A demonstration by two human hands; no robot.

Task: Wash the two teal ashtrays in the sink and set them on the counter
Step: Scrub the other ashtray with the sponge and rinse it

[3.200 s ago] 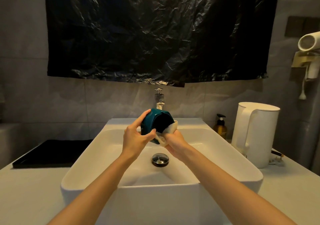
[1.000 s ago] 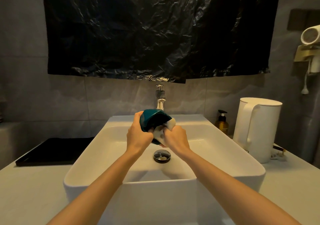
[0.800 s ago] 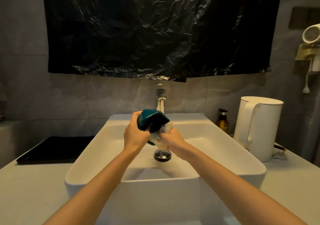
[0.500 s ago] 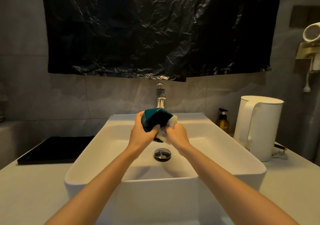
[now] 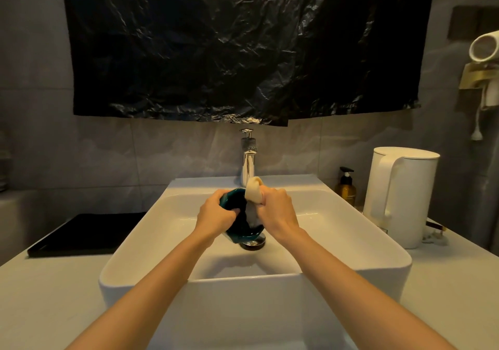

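Observation:
One teal ashtray (image 5: pixel 241 229) hangs tilted over the middle of the white sink (image 5: pixel 351 239), just above the drain (image 5: pixel 253 242). My left hand (image 5: pixel 216 216) grips its upper left rim, thumb inside the bowl. My right hand (image 5: pixel 278 214) holds a pale sponge (image 5: pixel 253 192) and presses its lower end into the ashtray's hollow. The sponge's top sticks up in front of the chrome faucet (image 5: pixel 248 158). No second ashtray is in view.
A black tray (image 5: pixel 81 233) lies on the counter left of the sink. On the right stand a white kettle (image 5: pixel 399 196) and an amber pump bottle (image 5: pixel 345 187). A hair dryer (image 5: pixel 484 50) hangs on the right wall. Black plastic sheeting (image 5: pixel 243 44) covers the wall above.
The ashtray has dropped lower, from level with the faucet base to just above the drain, and turned its hollow toward me. The sponge has moved from its outside into the bowl.

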